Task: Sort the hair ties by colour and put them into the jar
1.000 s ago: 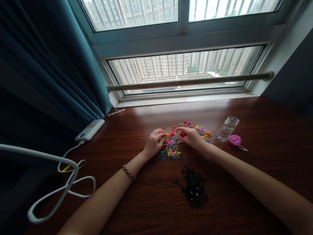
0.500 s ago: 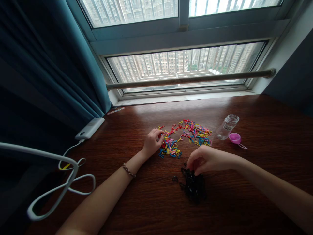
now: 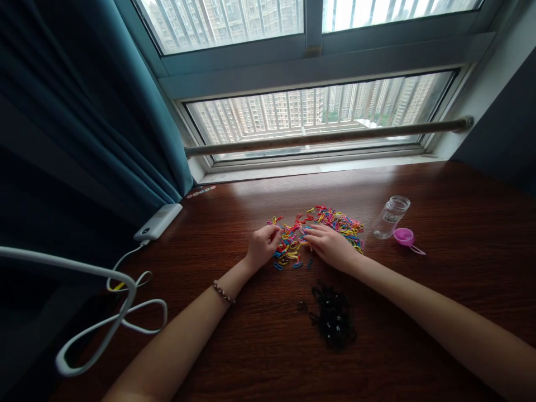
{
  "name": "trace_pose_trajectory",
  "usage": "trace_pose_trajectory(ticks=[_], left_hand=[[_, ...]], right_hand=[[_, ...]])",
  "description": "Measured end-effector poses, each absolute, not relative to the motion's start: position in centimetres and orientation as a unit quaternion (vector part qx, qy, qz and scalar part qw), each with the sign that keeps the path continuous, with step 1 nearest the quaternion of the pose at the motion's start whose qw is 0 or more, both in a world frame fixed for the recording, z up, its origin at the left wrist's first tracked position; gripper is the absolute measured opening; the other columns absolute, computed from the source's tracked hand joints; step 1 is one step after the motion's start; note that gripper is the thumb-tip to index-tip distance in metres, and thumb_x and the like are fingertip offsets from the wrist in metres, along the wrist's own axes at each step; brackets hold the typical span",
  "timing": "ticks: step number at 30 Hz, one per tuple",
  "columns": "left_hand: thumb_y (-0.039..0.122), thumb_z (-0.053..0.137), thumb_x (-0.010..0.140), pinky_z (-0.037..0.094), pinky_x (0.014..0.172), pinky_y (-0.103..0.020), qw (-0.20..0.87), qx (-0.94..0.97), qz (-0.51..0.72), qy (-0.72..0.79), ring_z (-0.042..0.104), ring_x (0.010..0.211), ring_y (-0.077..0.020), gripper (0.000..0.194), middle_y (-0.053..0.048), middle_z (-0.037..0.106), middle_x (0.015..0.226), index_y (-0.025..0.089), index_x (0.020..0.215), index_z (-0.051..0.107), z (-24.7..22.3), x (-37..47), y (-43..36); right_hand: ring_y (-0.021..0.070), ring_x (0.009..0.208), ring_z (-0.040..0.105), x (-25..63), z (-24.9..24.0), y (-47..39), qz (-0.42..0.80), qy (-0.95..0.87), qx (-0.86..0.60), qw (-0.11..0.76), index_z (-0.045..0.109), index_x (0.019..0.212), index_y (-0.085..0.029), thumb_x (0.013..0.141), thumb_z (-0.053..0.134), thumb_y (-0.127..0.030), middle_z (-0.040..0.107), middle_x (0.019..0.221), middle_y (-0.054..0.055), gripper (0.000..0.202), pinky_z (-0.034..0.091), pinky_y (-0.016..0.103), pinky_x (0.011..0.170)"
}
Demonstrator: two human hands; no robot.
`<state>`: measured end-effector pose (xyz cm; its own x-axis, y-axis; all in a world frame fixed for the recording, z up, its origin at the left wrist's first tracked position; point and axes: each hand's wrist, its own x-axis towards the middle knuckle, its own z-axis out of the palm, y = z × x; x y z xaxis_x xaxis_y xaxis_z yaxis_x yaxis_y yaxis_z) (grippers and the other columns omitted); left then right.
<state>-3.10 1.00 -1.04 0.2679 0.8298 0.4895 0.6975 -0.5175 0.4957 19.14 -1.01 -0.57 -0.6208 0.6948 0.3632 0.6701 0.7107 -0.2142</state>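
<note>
Palm down, the right hand [image 3: 330, 245] is laid low over the counter [image 3: 234, 346], its forearm stretched in from the lower right, its fingers nearly straight and set close together, the tips rested among small coloured loops; whether any loop is pinched under them cannot be told. Opposite, the left hand [image 3: 263, 245] is turned inward, its wrist raised slightly, its fingers loosely curled and its thumb brought near the forefinger; what may be held there is hidden. Around the left wrist one beaded bracelet [image 3: 223, 292] is worn. Between the two hands one small coloured heap [image 3: 288, 254] is spread, with a few strays scattered along its near edge; just beyond the right hand a second coloured heap [image 3: 341, 221] is gathered, so two are counted, though the single loops are too tangled to be numbered. Nearer the body, one black heap [image 3: 334, 318] is piled, and just left of it one loose black piece [image 3: 302, 306] is seen. Farther right, one clear jar [image 3: 389, 219] is stood uncapped, with one pink cap [image 3: 403, 237] set just beside it. At the far left, one white power bank [image 3: 158, 222] is placed, to which one white cable [image 3: 121, 257] is joined.
</note>
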Motion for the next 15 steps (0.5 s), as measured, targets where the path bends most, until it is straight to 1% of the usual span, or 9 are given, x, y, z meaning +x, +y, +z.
trace_pose_trajectory(ticks=[4,6,8,10,12,15], left_hand=[[0.033,0.044,0.083,0.037,0.052,-0.021,0.095,0.796,0.356,0.48,0.047,0.052,-0.0101,0.025,0.0,0.054,0.058,0.016,0.074,0.06,-0.9,-3.0,1.0],[0.031,0.044,0.083,0.038,0.054,-0.021,0.104,0.803,0.356,0.467,0.049,0.055,-0.0106,0.025,0.0,0.055,0.059,0.015,0.073,0.06,-0.8,-3.0,0.9],[0.029,0.044,0.084,0.041,0.059,-0.022,0.12,0.816,0.356,0.439,0.052,0.06,-0.0118,0.023,-0.002,0.058,0.064,0.015,0.074,0.06,-0.7,-3.1,0.9],[0.027,0.043,0.084,0.043,0.065,-0.024,0.133,0.83,0.353,0.411,0.054,0.068,-0.0137,0.022,-0.004,0.06,0.07,0.015,0.076,0.06,-0.6,-3.1,0.8],[0.025,0.042,0.085,0.044,0.07,-0.027,0.141,0.84,0.347,0.393,0.056,0.074,-0.0154,0.021,-0.006,0.061,0.076,0.015,0.079,0.06,-0.5,-3.2,0.8],[0.024,0.042,0.085,0.044,0.076,-0.029,0.147,0.851,0.332,0.38,0.057,0.08,-0.0169,0.021,-0.007,0.062,0.082,0.015,0.087,0.061,-0.4,-3.1,0.8]], right_hand=[[0.0187,0.108,0.05,21.2,-0.4,0.0,0.013,-0.858,-0.444,0.257,0.065,0.094,-0.017,0.087,0.039,-0.021,0.06,0.111,0.008,0.027,0.037,0.035,0.097],[0.0182,0.106,0.051,21.5,-0.3,-0.1,0.017,-0.848,-0.448,0.282,0.065,0.094,-0.017,0.086,0.04,-0.021,0.061,0.109,0.008,0.027,0.038,0.036,0.096],[0.0174,0.107,0.05,21.2,-0.4,-0.4,0.03,-0.865,-0.409,0.29,0.063,0.099,-0.019,0.085,0.041,-0.018,0.06,0.111,0.007,0.026,0.039,0.036,0.095],[0.0172,0.11,0.049,20.6,-0.7,-1.0,0.034,-0.898,-0.35,0.265,0.059,0.107,-0.02,0.084,0.043,-0.017,0.058,0.115,0.006,0.028,0.041,0.034,0.094],[0.0189,0.112,0.047,20.0,-0.9,-1.7,0.01,-0.92,-0.321,0.225,0.056,0.112,-0.017,0.083,0.044,-0.016,0.056,0.118,0.008,0.031,0.04,0.035,0.093],[0.0218,0.11,0.049,19.2,-0.8,-2.8,-0.041,-0.919,-0.345,0.187,0.057,0.107,-0.013,0.083,0.044,-0.015,0.058,0.113,0.011,0.027,0.04,0.035,0.09]])
